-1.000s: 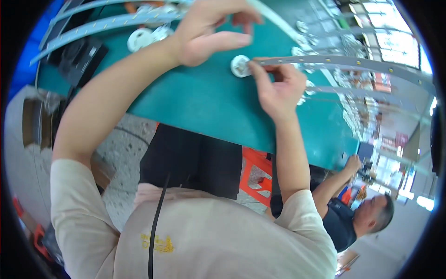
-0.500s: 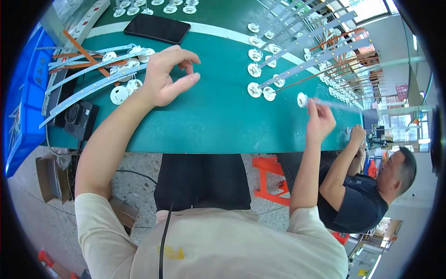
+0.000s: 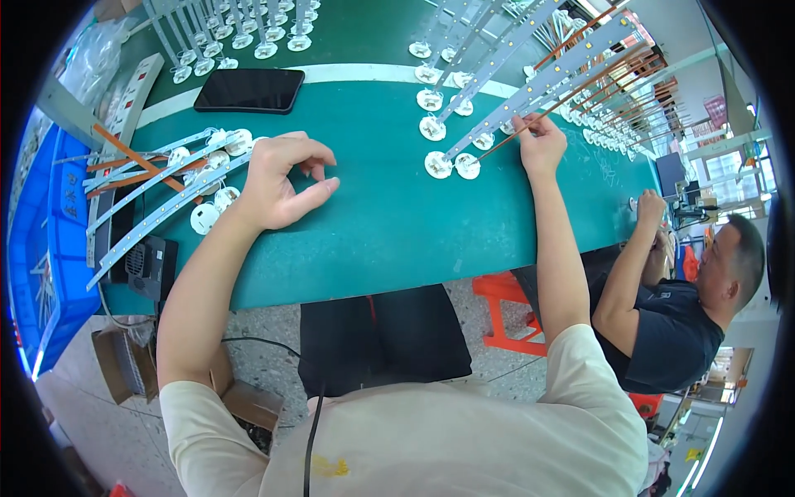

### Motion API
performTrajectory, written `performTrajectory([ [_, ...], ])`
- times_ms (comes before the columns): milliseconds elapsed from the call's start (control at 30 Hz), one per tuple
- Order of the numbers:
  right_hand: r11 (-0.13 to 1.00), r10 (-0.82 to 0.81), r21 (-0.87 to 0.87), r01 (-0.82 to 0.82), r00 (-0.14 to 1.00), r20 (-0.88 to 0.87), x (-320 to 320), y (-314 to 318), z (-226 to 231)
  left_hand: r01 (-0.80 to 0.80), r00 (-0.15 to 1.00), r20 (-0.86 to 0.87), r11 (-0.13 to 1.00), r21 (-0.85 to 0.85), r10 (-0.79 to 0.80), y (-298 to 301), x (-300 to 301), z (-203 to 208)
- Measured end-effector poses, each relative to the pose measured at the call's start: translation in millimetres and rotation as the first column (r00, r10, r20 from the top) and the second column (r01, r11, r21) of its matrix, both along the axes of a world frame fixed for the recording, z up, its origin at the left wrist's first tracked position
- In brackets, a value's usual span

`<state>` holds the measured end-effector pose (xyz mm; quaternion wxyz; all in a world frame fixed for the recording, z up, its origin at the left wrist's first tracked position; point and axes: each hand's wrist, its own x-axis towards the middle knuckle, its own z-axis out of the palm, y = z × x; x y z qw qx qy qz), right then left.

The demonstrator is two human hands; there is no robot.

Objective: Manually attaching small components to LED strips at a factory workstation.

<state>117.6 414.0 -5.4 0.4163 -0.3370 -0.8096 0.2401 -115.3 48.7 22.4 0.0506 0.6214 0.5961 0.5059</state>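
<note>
My left hand (image 3: 286,182) hovers over the left part of the table. Its fingers are curved, with the thumb apart and nothing between them. Beside it lies a loose pile of LED strips (image 3: 157,228) with round white bases, some strips white and some orange-brown. My right hand (image 3: 542,149) is pinched at an LED strip whose round white base (image 3: 507,127) shows by the fingertips. Standing strips partly cover that strip. Just left of this hand, several LED strips (image 3: 530,89) stand upright on round white bases (image 3: 439,164).
A black phone (image 3: 248,89) lies at the back left, with more upright strips behind it. A blue bin (image 3: 66,224), a power strip (image 3: 137,95) and a black device (image 3: 151,265) are on the left. At right, a co-worker (image 3: 675,323) sits at the green table (image 3: 389,248).
My right hand has carried the LED strip left and away from me, to beside the standing ones. My left hand keeps its curved shape. The view has shifted slightly.
</note>
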Motion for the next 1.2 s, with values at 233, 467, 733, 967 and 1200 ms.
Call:
performTrajectory([
  [233,0.990,0.006,-0.139,-0.016,0.998,-0.069,0.5,-0.4,6.2,-0.020,1.000,0.000,1.000,-0.021,0.020,5.4,-1.2,1.0],
  [467,0.970,-0.007,-0.243,-0.026,0.991,-0.137,-4.0,-10.3,9.6,-0.198,0.970,0.125,0.976,-0.090,0.208,22.8,25.1,6.7],
  [733,0.963,0.004,-0.259,-0.075,0.964,-0.267,-2.8,-10.7,11.4,-0.089,0.996,0.033,0.996,0.001,0.089,68.0,70.1,2.1],
  [967,0.977,-0.055,-0.208,-0.049,0.884,-0.465,-1.0,1.0,7.7,0.142,0.985,-0.117,0.985,0.102,-0.129,69.7,64.8,-8.4],
  [1200,0.977,-0.210,-0.072,0.202,0.968,-0.140,1.9,13.3,0.6,0.123,0.992,0.019,0.990,0.065,-0.124,69.9,59.0,-5.3],
])
